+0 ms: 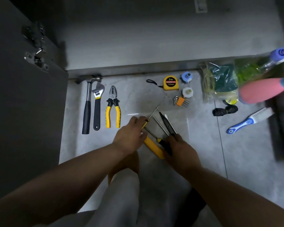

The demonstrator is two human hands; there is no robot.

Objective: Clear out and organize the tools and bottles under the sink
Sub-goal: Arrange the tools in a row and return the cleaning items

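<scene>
Sorting was judged well advanced, with the step in hand found at the grips, in the middle of the frame. The left grip was curled narrowly on the yellow-and-black handle of a thin screwdriver, whose shaft pointed up and to the right. The right grip was closed round the handles of a bundle of long tools: a screwdriver shaft, a black pointed tool and a pale blade, fanned just beside the thin screwdriver. Between the two grips a yellow handle was seen low over the floor; whether it was held could not be told.

Outward to the left, a hammer, an adjustable wrench and pliers were laid side by side in a row, heads toward the cabinet. Toward the upper right, a tape measure, hex keys, a blue fitting and a white fitting were loosely grouped. At the right edge, a bag of scouring pads, a black roll, a brush, a pink bottle and a clear bottle were less ordered, the bottles blurred.

Nothing could be made out in the dim part of the cabinet that was shown, so the clearing out was judged done or nearly so. The long tools were yet to be set in the row and the right-hand heap yet to be arranged.
</scene>
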